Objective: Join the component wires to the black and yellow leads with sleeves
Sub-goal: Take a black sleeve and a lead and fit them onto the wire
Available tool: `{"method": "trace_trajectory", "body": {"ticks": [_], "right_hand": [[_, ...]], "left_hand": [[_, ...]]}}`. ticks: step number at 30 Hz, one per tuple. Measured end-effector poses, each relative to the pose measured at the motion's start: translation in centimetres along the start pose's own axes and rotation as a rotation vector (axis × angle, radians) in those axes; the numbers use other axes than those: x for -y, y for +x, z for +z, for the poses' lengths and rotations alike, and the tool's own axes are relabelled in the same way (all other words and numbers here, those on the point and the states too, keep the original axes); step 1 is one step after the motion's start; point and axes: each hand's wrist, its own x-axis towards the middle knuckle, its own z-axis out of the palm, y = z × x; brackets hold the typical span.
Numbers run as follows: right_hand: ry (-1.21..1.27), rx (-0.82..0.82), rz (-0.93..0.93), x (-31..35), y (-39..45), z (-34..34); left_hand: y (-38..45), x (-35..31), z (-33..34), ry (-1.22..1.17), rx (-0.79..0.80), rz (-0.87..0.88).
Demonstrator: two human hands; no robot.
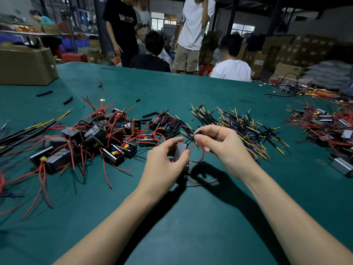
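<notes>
Hands meet just above the green table [191, 226], between the heap of components with red wires [91, 138] on the left and the pile of black and yellow leads [238, 127] on the right. The left hand [164, 163] grips a small grey component [180, 150], thumb and fingers curled round its sides. The right hand [217, 148] pinches a short black sleeve [199, 132] between thumb and forefinger, its other fingers loosely bent; the component's red wire [200, 150] loops beneath. Whether a lead already sits inside the sleeve cannot be told. To do this well, I judge, keep the component steady, bring the bared wire end straight to the sleeve's mouth, and slide it fully over the joint so no metal shows; loose strands may snag and splay if pushed at an angle
</notes>
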Motion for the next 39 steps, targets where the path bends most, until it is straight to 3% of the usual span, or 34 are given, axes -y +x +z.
{"method": "trace_trajectory", "body": {"ticks": [13, 25, 39], "right_hand": [[-0.142, -0.026, -0.067, 0.16, -0.15, 0.42], [-0.289, 0.009, -0.091, 0.55, -0.57, 0.24], [-0.291, -0.036, -0.084, 0.38, -0.56, 0.73]], "left_hand": [[0.04, -0.24, -0.17, -0.002, -0.001, 0.002], [-0.23, -0.64, -0.53, 0.181, -0.01, 0.232], [-0.3, -0.2, -0.35, 0.151, -0.105, 0.174]]}}
